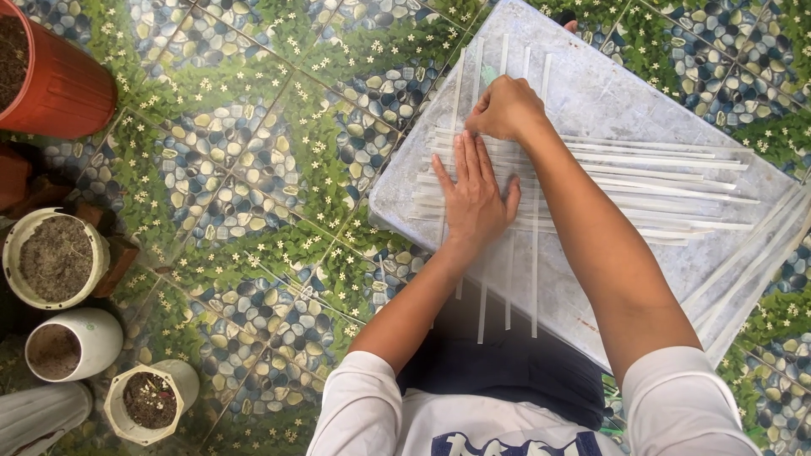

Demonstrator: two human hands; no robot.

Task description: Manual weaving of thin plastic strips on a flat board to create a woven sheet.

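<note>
Several long white strips (650,181) lie crossed in a woven pattern on a pale grey board (608,93). My left hand (473,198) lies flat, palm down, on the woven strips, fingers together pointing away from me. My right hand (507,108) is just beyond it, fingers curled and pinching the top part of an upright strip (482,78). Several upright strips (509,287) hang over the board's near edge toward my lap.
The board rests on a floor tiled with a pebble and leaf pattern (253,169). A red-brown pot (59,76) stands at the top left. Three white pots of soil (55,257) (72,342) (150,401) line the left edge. Loose strips (752,262) trail off the board's right side.
</note>
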